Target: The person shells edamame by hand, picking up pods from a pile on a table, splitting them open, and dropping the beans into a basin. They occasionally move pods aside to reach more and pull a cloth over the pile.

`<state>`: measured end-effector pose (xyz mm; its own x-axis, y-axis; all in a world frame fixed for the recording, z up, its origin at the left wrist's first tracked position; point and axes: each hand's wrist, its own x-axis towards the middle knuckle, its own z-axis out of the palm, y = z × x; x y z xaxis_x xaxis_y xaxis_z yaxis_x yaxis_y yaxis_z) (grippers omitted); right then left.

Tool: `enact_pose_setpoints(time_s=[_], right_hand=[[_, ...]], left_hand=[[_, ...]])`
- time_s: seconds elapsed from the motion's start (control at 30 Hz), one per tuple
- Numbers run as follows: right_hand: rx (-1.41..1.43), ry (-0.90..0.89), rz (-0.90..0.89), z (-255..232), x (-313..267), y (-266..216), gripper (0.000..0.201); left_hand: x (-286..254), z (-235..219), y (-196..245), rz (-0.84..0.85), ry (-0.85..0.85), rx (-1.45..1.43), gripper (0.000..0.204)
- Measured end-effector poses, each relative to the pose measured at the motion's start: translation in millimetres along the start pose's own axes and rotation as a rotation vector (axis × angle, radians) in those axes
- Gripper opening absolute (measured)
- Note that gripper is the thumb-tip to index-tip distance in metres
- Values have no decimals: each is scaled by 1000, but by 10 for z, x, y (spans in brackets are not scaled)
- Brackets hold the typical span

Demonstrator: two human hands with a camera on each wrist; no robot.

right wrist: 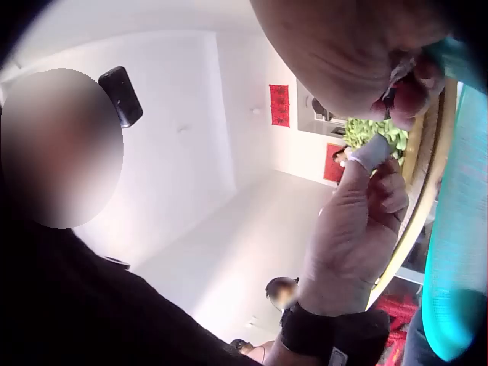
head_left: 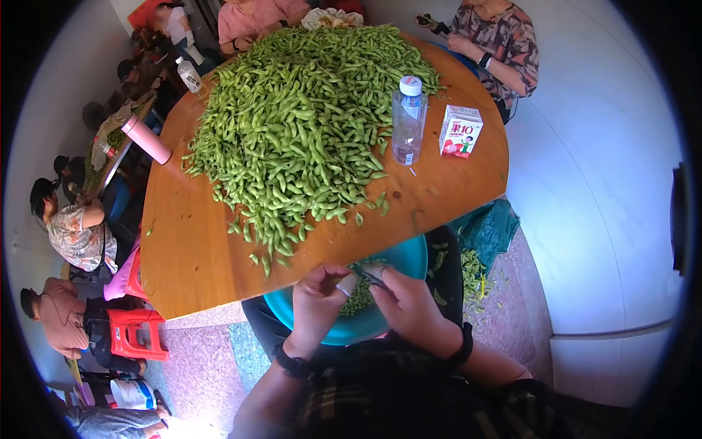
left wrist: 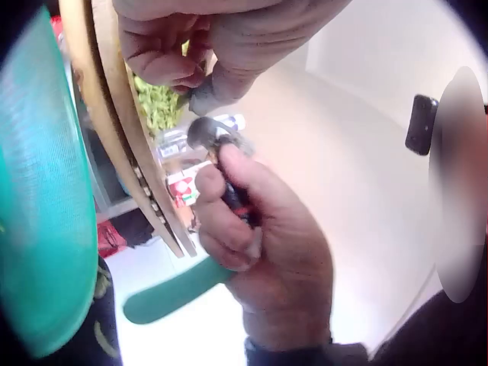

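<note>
My left hand and right hand are close together over a teal basin at my lap. Green shelled beans lie in the basin. White wrapping covers the left thumb, whose tip is near the curled fingers; I cannot tell whether a pod sits between them. The right hand grips a small hand tool with a dark body and a long green end below the fist. The tool's blurred grey tip points toward the left thumb. A large heap of green bean pods covers much of the wooden table.
A clear bottle and a drink carton stand at the table's right. To the left are a pink flask and a white-capped bottle. A teal bag lies right. Other people sit around; red stools stand left.
</note>
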<state>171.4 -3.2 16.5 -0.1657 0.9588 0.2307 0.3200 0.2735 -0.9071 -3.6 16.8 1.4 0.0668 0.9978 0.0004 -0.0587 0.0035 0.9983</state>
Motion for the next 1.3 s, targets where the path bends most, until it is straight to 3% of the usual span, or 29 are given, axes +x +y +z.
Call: enact_pose_setpoints(time_s=[0.13, 0.23, 0.37, 0.43, 0.53, 0.6, 0.87, 0.93, 1.03, 1.23, 1.3], right_hand=[[68, -95, 33, 65, -58, 106, 11], [120, -192, 121, 28, -74, 166, 12], [167, -103, 142, -84, -18, 96, 12], [276, -209, 348, -141, 21, 46, 14], [441, -268, 417, -122, 44, 18, 15], [443, -276, 410, -103, 31, 37, 16], [408, -276, 426, -42, -29, 110, 17], [359, -201, 291, -13, -44, 132, 16], [444, -195, 358, 40, -76, 215, 14], [738, -249, 661, 69, -57, 312, 9], [757, -231, 676, 86, -46, 369, 10]], left_hand=[[-30, 72, 56, -196, -42, -181, 13], [-39, 70, -77, -62, -55, -236, 15], [-83, 15, -79, 33, 14, 120, 25], [-112, 23, -17, 47, 25, 248, 30], [-126, 32, 27, 80, -85, 365, 37], [-117, 25, -40, 266, -98, 588, 38], [-163, 76, -40, 317, -91, 749, 43], [-169, 85, -57, 306, -101, 746, 43], [-174, 93, -134, 360, -87, 738, 41], [-146, -31, -267, 107, -147, 528, 33], [-100, -109, -371, -71, -231, 259, 28]])
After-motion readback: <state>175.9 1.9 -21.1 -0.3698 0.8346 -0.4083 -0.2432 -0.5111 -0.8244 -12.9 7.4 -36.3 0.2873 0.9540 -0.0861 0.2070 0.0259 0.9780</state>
